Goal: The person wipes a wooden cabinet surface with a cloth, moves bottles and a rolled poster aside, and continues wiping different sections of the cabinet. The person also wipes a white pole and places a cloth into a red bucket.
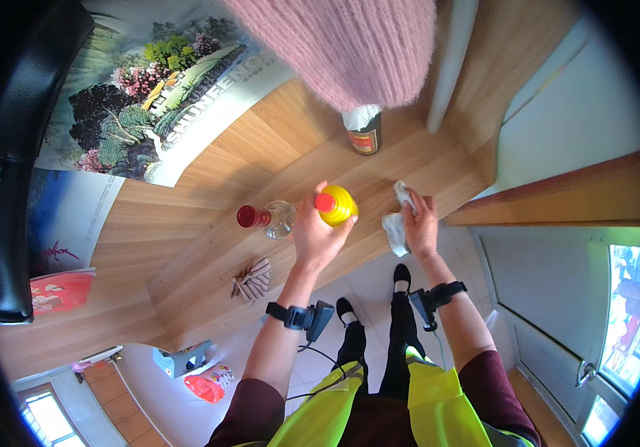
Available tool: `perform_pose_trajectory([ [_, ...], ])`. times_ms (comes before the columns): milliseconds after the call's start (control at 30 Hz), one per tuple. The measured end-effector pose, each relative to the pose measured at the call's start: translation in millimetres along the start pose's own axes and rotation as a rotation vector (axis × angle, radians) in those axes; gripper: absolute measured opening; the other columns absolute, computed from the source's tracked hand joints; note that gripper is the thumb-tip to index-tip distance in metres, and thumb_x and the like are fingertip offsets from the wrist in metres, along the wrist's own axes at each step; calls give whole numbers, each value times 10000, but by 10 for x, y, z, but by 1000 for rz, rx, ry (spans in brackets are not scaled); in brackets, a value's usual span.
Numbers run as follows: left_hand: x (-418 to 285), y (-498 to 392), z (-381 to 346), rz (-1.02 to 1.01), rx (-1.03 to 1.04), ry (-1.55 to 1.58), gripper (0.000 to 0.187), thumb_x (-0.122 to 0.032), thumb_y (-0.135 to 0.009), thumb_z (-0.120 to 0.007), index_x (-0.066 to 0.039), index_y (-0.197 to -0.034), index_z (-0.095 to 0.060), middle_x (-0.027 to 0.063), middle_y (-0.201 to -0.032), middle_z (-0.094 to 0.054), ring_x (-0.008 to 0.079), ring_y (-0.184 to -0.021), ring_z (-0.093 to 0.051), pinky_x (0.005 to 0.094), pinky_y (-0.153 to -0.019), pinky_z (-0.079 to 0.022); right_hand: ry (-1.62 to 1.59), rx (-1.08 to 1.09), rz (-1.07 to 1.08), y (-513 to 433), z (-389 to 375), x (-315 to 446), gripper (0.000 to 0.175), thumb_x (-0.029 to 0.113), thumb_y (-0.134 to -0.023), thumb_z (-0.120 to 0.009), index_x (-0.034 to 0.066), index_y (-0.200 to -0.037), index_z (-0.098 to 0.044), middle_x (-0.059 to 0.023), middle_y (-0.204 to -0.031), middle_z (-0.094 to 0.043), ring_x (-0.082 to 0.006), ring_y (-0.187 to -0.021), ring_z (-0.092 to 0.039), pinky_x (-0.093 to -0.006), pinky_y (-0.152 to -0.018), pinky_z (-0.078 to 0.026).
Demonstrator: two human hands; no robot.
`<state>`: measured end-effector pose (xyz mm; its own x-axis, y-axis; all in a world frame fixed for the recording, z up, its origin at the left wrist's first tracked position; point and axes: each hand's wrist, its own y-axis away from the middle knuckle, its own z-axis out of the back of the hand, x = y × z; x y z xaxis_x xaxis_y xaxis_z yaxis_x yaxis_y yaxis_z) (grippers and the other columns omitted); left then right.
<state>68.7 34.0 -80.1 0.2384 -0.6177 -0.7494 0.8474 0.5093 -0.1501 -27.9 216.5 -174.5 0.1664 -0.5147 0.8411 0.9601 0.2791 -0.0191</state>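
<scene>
My left hand (320,237) is closed around a yellow bottle with a red cap (337,205), upright over the wooden shelf (202,268). Just left of that hand stands a clear glass bottle with a dark red cap (279,219). Wrapped partly under the fingers of my right hand (421,223) is a white cloth (395,232), which lies against the shelf near its front edge. A striped, folded cloth (253,280) rests on the shelf, lower left of my left hand. Black straps with small devices sit on both wrists.
A dark labelled container with white tissue (364,137) stands towards the back, under a pink knitted cover (353,50). Beside it rises a white pipe (454,61). A landscape print (146,106) covers the left panel. A door (543,279) is at right; bags (208,383) lie on the floor.
</scene>
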Motion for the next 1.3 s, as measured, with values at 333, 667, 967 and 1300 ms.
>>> perform_pose_trajectory([
  [333,194,-991,-346,55,-192,18,780,-210,-673,-830,15,-1302,-428,209,-1186,-551,365,-1128,-527,423,-970,-418,30,52,124,-166,153,-295,322,55,-886,-558,88,-1205,-589,-180,-1107,-536,-361,-1000,-560,-395,-877,-472],
  [667,106,211,-515,218,-179,20,749,-303,-668,-844,39,-1177,-414,197,-1122,-466,328,-1033,-477,426,-887,-411,22,92,127,-190,163,-354,327,55,-887,-562,85,-1211,-590,-176,-1110,-537,-350,-1032,-548,-380,-890,-467],
  [967,801,503,-2,487,-476,-184,782,-332,-614,-878,28,-1146,-433,203,-1146,-475,329,-1061,-484,442,-889,-422,80,84,171,-170,146,-307,309,55,-899,-545,80,-1203,-591,-178,-1116,-544,-359,-1025,-550,-396,-899,-453],
  [1300,902,-319,-29,379,-449,59,964,-255,-590,-883,10,-1346,-345,228,-1257,-509,360,-1168,-513,419,-991,-408,116,105,198,-181,141,-376,335,60,-902,-540,94,-1233,-571,-181,-1118,-532,-358,-1036,-547,-401,-901,-455],
])
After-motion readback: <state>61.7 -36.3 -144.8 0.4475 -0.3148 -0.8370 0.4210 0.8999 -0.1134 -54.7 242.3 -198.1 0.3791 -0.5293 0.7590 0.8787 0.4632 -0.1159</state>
